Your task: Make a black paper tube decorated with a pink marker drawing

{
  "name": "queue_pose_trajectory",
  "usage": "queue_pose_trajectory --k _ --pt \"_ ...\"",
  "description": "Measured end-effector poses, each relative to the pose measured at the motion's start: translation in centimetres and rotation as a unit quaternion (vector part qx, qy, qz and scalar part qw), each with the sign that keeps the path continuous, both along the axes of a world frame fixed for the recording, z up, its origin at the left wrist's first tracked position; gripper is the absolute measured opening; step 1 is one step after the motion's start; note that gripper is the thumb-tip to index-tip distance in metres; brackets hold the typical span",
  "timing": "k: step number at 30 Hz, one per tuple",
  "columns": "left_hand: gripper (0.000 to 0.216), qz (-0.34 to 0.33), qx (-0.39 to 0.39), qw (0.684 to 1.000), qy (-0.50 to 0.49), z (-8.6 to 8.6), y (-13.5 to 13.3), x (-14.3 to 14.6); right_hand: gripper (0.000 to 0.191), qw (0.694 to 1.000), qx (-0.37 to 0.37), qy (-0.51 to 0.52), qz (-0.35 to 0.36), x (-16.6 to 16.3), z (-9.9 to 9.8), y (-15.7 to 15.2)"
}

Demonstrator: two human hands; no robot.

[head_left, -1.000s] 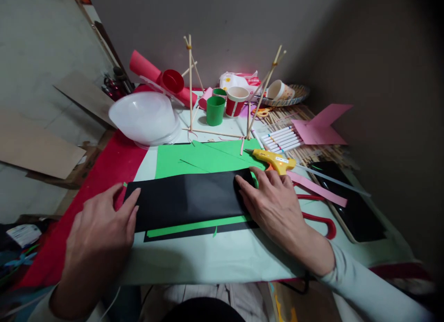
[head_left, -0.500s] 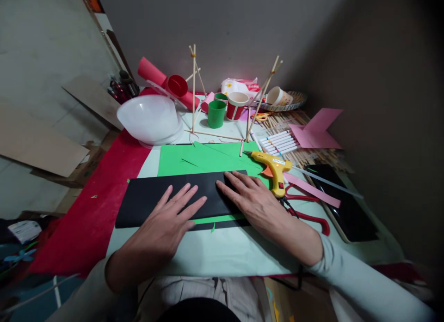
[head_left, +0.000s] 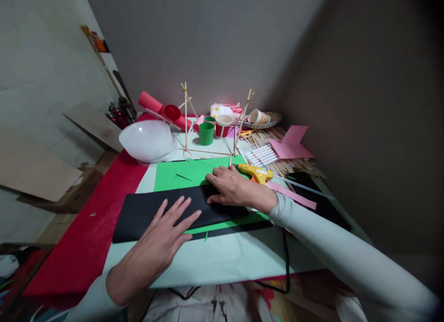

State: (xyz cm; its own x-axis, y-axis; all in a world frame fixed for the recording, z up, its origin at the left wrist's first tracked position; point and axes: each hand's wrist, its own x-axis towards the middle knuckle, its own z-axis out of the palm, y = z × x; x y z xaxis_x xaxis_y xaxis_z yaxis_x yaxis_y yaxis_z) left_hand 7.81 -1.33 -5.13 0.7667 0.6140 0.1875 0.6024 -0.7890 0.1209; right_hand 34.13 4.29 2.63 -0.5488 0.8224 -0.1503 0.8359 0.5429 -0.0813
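A folded black paper sheet (head_left: 145, 211) lies across the pale table cover, over a green paper sheet (head_left: 180, 172). My left hand (head_left: 166, 229) lies flat on the black paper near its middle, fingers spread and open. My right hand (head_left: 231, 188) presses on the black paper's upper right edge, fingers bent down onto it, holding nothing. A yellow glue gun (head_left: 256, 173) lies just right of my right hand.
A white bowl (head_left: 147, 139) lies upside down at the back left. A stick frame (head_left: 208, 123), a green cup (head_left: 206, 133) and a red-and-white cup (head_left: 223, 125) stand behind. Markers (head_left: 262, 154), pink paper (head_left: 291, 144) and a dark tray (head_left: 319, 197) sit right. Red cloth (head_left: 93, 220) covers the left.
The camera has pulled back and tilted up. My right hand has slid left and up along the black paper's top edge. My left hand stays flat on the paper.
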Motion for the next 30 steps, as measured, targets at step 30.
queue_pose_trajectory --k 30 --pt "0.043 0.130 -0.510 0.569 -0.632 9.9 4.6 6.6 0.031 0.780 -0.114 0.594 -0.162 -0.6 0.9 -5.9"
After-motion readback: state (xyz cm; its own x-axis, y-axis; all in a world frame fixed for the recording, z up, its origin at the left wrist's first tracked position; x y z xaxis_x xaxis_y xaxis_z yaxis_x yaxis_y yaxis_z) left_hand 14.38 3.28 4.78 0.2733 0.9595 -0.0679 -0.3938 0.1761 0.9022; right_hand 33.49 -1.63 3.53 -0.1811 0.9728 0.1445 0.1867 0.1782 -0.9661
